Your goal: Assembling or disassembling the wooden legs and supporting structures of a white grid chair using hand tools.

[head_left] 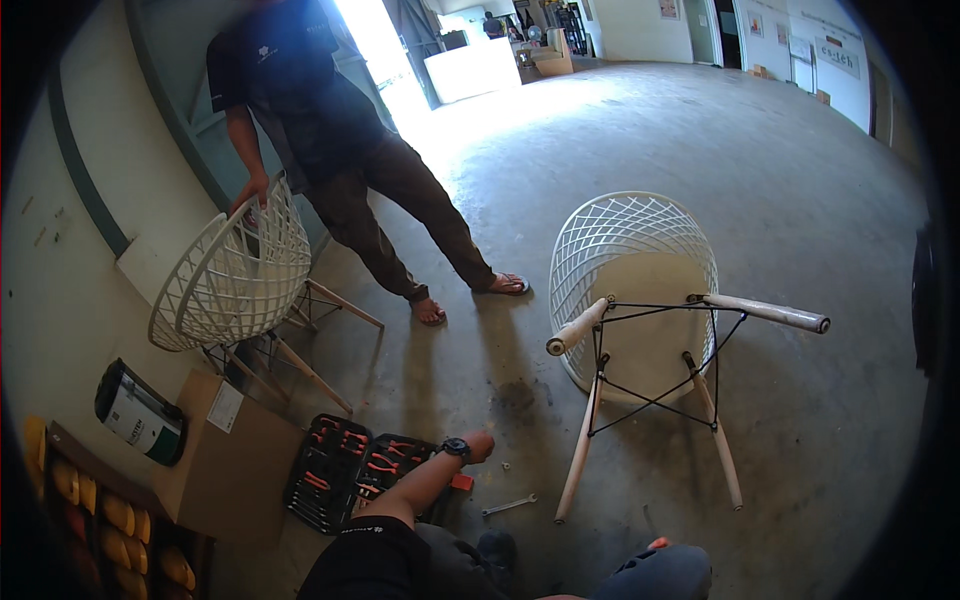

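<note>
White wire-mesh chair [640, 290] lies upside down on the concrete floor [820, 440], w/ its black metal frame and four wooden legs up; two legs still look wrapped in pale packing. From the head view, all four legs seem seated in the frame, so the leg fitting looks mostly done; final tightening can't be judged from here.

Person's left hand [478, 446], watch on the wrist, reaches low to the floor between the open tool case [350, 470] and the chair. Fingers look curled, but the grip can't be read – too small to tell if anything is in it. A small wrench [510, 505] lies on the floor just below that hand, apart from it, and a tiny bit of hardware sits near it. Right hand isn't in view; only a knee shows at the bottom edge.

A 2nd person stands at the back left, hand on another white mesh chair [240, 270] tipped on its side, legs already on. A cardboard box [235, 460] sits left of the tool case.

So approx. both chairs have legs on; loose hardware and the wrench suggest some fastening remains.
</note>
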Motion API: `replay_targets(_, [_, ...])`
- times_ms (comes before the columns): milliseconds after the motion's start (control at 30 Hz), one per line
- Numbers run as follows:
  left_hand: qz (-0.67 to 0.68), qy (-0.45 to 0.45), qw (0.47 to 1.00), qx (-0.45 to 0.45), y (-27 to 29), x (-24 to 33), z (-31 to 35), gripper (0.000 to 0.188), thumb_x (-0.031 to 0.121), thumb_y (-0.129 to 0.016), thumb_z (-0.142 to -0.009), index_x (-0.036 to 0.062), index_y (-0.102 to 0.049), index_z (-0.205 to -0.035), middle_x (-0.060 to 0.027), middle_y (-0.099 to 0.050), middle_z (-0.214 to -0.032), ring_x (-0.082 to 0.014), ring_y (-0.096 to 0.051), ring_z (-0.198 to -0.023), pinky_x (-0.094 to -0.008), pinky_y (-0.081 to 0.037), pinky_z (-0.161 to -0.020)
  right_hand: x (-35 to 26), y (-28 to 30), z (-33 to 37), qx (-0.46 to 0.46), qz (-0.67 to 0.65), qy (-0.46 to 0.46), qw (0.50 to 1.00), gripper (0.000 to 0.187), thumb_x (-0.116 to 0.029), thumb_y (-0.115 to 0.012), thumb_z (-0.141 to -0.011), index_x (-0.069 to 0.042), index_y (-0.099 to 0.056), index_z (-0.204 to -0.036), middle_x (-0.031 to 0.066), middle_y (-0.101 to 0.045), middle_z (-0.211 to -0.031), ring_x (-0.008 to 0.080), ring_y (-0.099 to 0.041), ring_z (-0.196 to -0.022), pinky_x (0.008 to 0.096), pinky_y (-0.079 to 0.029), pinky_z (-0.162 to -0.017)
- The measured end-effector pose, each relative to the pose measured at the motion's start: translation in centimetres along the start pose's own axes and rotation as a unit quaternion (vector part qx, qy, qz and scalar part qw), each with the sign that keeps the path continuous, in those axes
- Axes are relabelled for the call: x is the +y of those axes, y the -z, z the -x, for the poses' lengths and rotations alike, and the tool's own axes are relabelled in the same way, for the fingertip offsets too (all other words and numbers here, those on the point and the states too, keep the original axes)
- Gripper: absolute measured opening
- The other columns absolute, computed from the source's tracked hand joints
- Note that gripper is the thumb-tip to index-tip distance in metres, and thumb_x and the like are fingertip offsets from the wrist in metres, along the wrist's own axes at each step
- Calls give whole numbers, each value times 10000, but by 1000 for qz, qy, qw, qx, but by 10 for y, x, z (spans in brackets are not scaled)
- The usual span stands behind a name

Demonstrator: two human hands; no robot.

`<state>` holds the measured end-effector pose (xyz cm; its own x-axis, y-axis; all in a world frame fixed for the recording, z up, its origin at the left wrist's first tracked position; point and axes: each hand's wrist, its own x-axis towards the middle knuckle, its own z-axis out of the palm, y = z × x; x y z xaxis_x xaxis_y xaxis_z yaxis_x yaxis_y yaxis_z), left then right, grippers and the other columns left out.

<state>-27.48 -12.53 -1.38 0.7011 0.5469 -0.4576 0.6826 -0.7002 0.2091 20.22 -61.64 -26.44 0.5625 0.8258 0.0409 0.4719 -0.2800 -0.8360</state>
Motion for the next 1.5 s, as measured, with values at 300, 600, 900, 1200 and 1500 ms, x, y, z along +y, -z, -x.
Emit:
replay_targets(300, [-15,33,999,0,-2,-21,27,112,94,-655,-749,47,-733,-813,-202,-718,-860,-388,-704,-830,-476,-571,-736,-112,-119,-27,-19,-17,1,1000,239,-293,-695,-826,-62,-635,-818,130,-613,-744,303,-599,-697,428,-482,-668])
replay_targets(600, [42,19,999,22,-2,8,18,123,87,-623,-781,41,-736,-799,-206,-723,-870,-388,-713,-825,-493,-568,-741,-199,-111,-59,26,21,-25,999,244,-315,-697,-824,-77,-657,-860,158,-648,-774,356,-630,-722,473,-501,-674])
replay_targets(900, [45,126,987,84,28,-46,26,128,73,-637,-799,100,-757,-835,-171,-738,-909,-362,-716,-856,-460,-574,-745,-186,6,53,-125,192,-89,969,259,-338,-699,-821,-93,-678,-901,186,-684,-804,409,-662,-746,518,-519,-681])
replay_targets(1200, [176,101,977,72,-22,-35,30,174,125,-766,-703,150,-796,-872,-111,-763,-904,-306,-728,-876,-398,-590,-796,-219,16,49,-143,264,-84,950,283,-362,-708,-827,-112,-674,-953,177,-697,-877,438,-656,-789,556,-510,-688])
replay_targets(1500, [208,69,975,46,-58,-17,-5,230,155,-748,-751,129,-792,-975,-115,-766,-889,-287,-738,-834,-402,-587,-777,-216,24,53,-137,275,-79,948,279,-363,-712,-828,-112,-671,-943,171,-692,-873,442,-650,-772,550,-509,-666])
